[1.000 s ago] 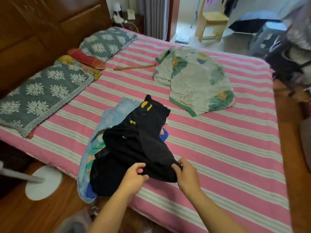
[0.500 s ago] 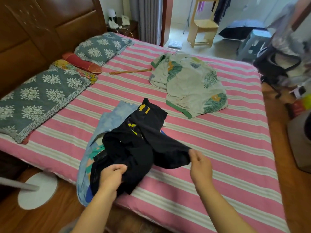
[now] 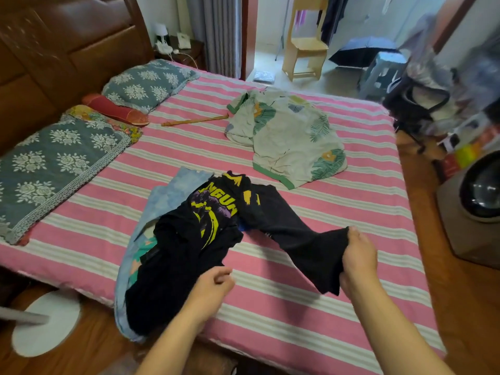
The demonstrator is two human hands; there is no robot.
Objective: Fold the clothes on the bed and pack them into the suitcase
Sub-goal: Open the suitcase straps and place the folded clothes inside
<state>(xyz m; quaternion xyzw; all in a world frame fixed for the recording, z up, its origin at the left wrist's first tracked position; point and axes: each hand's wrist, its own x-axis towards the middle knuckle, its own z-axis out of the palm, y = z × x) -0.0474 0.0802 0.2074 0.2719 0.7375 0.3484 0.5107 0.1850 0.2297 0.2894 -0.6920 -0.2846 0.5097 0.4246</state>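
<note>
Mostly we see the bed, covered with a sheet of pink and pale stripes. On its far half lies a crumpled light shirt with a leaf print, well apart from our hands. Nearer to us, at the front edge, lies a pale blue garment, and on top of it the black T-shirt with the yellow print, partly spread to the right over the sheet. Our right hand grips one end of the black T-shirt and holds it a little above the sheet. Our left hand is curled at the near edge of the black T-shirt; we cannot tell if it pinches the cloth.
</note>
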